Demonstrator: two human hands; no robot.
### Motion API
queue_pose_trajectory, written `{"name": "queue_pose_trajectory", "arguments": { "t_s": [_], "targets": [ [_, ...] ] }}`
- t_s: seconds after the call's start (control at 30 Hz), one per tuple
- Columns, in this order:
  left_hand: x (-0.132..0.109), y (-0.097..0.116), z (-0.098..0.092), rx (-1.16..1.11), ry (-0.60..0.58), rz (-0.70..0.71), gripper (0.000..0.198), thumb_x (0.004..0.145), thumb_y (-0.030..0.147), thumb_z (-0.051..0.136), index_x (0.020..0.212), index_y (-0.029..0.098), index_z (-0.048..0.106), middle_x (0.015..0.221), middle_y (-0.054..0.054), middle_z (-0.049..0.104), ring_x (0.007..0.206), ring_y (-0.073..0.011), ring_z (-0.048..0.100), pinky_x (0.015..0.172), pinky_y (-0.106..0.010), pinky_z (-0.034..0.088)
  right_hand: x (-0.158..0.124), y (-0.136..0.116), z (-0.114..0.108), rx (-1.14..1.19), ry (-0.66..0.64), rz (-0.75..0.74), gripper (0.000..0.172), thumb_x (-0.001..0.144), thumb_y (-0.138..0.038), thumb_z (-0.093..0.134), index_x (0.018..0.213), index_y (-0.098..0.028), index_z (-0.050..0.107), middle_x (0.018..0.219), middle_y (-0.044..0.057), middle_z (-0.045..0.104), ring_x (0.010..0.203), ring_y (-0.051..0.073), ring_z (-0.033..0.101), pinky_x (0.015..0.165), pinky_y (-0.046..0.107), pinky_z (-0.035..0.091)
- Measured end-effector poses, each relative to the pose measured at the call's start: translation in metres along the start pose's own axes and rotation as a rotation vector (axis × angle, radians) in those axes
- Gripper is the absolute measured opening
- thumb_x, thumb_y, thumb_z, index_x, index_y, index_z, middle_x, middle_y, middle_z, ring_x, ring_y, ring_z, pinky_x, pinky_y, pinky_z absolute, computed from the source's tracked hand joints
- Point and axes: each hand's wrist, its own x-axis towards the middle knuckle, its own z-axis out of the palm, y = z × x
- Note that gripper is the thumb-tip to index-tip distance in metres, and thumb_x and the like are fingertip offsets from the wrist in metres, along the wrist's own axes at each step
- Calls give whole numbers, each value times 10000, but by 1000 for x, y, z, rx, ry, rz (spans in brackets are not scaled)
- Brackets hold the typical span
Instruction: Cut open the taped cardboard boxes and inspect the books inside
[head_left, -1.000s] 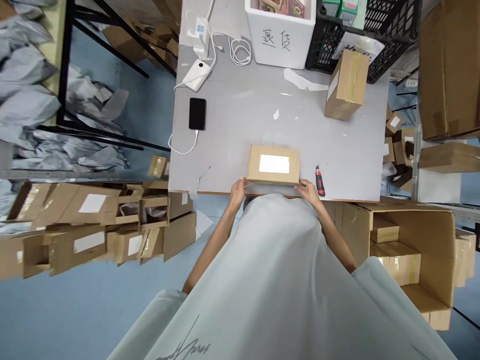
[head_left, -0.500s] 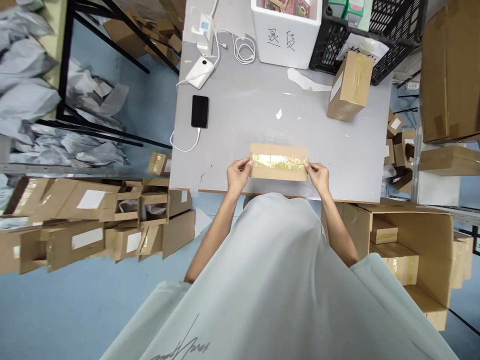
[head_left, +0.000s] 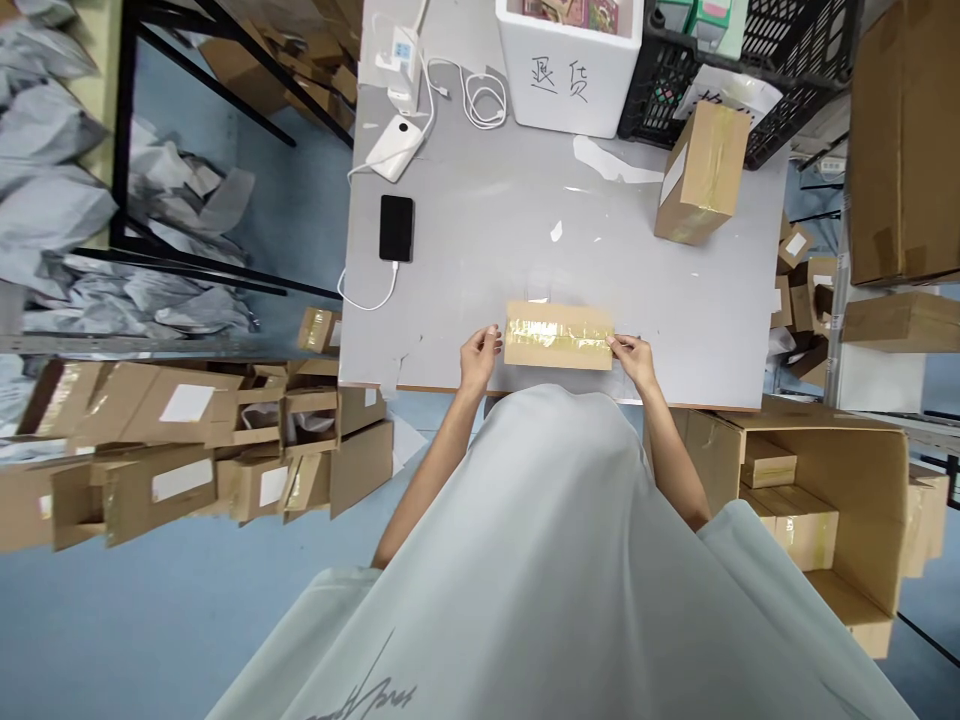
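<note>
A small cardboard box (head_left: 559, 357) lies near the table's front edge, a strip of shiny clear tape running lengthwise along its top. My right hand (head_left: 634, 357) pinches the box's right end between thumb and fingers. Just off the left end, with a narrow gap to the cardboard, is my left hand (head_left: 480, 355). Its fingers are curled together, and nothing shows in them.
A taller taped box (head_left: 705, 175) stands at the table's right, before a black crate (head_left: 652, 85) and a white bin (head_left: 570, 90). A black phone (head_left: 396, 228), a white power bank (head_left: 395, 147) and cables lie left. Cardboard boxes (head_left: 274, 485) flank the table.
My left hand has come off the box's left end and moved slightly left. The box has tilted slightly, while my right hand keeps its pinch on the right end.
</note>
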Motion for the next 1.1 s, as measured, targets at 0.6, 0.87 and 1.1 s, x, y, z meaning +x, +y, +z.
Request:
{"name": "queue_pose_trajectory", "arguments": {
  "t_s": [0.6,0.87,1.1],
  "targets": [
    [-39,35,72,-16,-288,27,595,901,708,820,1203,196,852,1275,-122,857,1184,-326,785,1017,-433,657,-64,-92,-29,-178,116,-113,676,1008,-737,729,1444,-225,795,1530,185,718,1325,366,743,1077,500,675],
    [-48,78,40,65,-127,198,677,825,679,923,1275,178,851,1225,-131,846,1078,-307,807,979,-438,670,-45,-93,-11,-39,-24,-181,631,1063,-783,611,1298,-240,831,1394,134,810,1334,330,745,1138,458,639],
    [-25,68,14,160,-70,143,645,831,653,927,1239,161,842,1190,-142,829,1038,-299,785,963,-438,655,-26,-79,27,-58,-109,-139,670,1048,-822,601,1300,-247,836,1372,120,845,1218,335,811,1136,459,623]
  ]
}}
